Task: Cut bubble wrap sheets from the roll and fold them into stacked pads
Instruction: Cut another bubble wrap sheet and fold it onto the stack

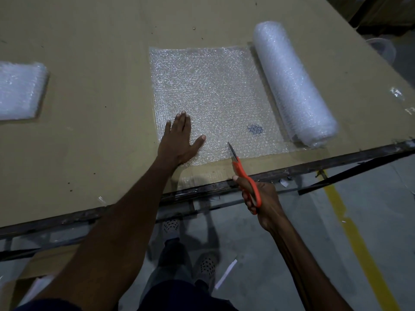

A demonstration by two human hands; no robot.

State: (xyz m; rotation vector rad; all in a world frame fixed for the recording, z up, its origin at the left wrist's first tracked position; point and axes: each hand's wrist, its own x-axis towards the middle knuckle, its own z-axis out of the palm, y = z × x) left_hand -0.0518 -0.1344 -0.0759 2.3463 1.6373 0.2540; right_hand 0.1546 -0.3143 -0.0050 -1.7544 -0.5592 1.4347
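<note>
Bubble wrap roll point(294, 84) at right on the cardboard-covered table point(101, 52), its sheet point(215, 95) unrolled flat leftward. Left hand point(179, 140), fingers straight, presses the sheet's near left corner; right hand point(261, 198) grips orange-handled scissors point(243, 176), blade tip at the sheet's near edge. Folded pad point(20, 90) at far left.

Both forearms are bare from the lower frame edge out to the hands, left hand point(179, 140) and right hand point(261, 196); no watch, ring, band or glove shows on either; a dark navy sleeve edge point(45, 305) appears at the left upper arm near the bottom of the frame; dark navy trousers point(170, 261) cover the legs; the feet wear light grey perforated shoes point(205, 264), dotted with small dark holes across the top.
</note>
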